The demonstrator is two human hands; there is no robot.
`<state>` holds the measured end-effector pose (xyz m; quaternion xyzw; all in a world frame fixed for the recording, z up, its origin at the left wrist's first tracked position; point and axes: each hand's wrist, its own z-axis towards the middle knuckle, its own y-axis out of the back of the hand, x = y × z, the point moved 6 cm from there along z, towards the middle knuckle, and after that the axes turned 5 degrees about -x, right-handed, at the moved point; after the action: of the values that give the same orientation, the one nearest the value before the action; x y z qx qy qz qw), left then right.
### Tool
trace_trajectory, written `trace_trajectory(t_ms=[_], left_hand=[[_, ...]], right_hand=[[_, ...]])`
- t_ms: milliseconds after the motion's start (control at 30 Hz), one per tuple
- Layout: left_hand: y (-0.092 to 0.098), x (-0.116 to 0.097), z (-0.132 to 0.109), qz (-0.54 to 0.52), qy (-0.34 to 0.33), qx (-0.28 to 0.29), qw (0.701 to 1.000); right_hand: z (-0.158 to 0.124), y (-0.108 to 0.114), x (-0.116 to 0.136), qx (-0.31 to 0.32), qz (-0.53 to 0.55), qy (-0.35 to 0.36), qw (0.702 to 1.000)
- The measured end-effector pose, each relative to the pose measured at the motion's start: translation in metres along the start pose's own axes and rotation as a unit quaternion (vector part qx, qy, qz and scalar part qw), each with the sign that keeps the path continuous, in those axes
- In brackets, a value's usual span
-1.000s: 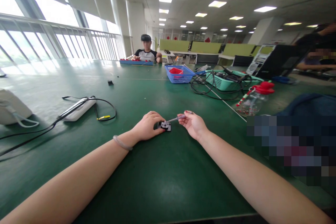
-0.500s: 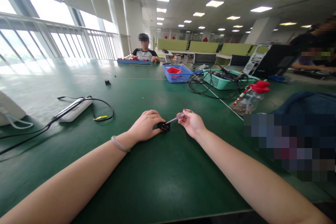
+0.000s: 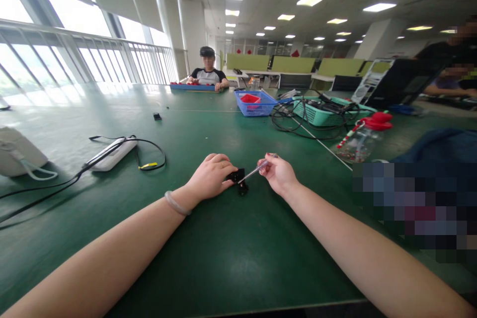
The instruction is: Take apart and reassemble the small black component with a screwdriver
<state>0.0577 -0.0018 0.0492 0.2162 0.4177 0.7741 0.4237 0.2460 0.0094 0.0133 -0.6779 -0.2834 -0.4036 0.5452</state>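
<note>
My left hand (image 3: pixel 210 176) is curled around a small black part (image 3: pixel 237 175) and holds it on the green table (image 3: pixel 231 253). A second small black piece (image 3: pixel 243 189) lies just below it on the table. My right hand (image 3: pixel 280 174) pinches a thin silver tool (image 3: pixel 255 171), whose tip points down-left at the black part. A pale bangle (image 3: pixel 177 203) circles my left wrist.
A white power strip (image 3: pixel 112 154) with black cable lies at left, a white device (image 3: pixel 18 151) at the far left edge. A blue basket (image 3: pixel 254 103), a green basket (image 3: pixel 328 112) of cables and a red-capped bottle (image 3: pixel 363 139) stand behind. Another person (image 3: pixel 207 74) sits at the far end.
The black part has lifted or tilted in my left hand and a small black piece now lies below it. The tool's tip has dropped lower; the camera shifted slightly.
</note>
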Motion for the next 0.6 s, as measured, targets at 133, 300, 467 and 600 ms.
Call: trace_trajectory(t_ms=[133, 300, 467, 600], left_hand=[[-0.002, 0.007, 0.0, -0.02, 0.039, 0.002, 0.999], [-0.009, 0.02, -0.002, -0.045, 0.095, 0.023, 0.994], [-0.016, 0.029, -0.004, -0.059, 0.126, 0.032, 0.99], [-0.019, 0.03, -0.004, -0.067, 0.125, 0.038, 0.989]], right_hand=[[0.001, 0.0, 0.003, 0.011, -0.03, 0.035, 0.999], [-0.005, -0.003, 0.021, 0.018, -0.082, 0.188, 0.979], [-0.029, -0.016, 0.035, 0.072, -0.177, 0.315, 0.929], [-0.045, -0.029, 0.033, 0.126, -0.288, 0.363, 0.877]])
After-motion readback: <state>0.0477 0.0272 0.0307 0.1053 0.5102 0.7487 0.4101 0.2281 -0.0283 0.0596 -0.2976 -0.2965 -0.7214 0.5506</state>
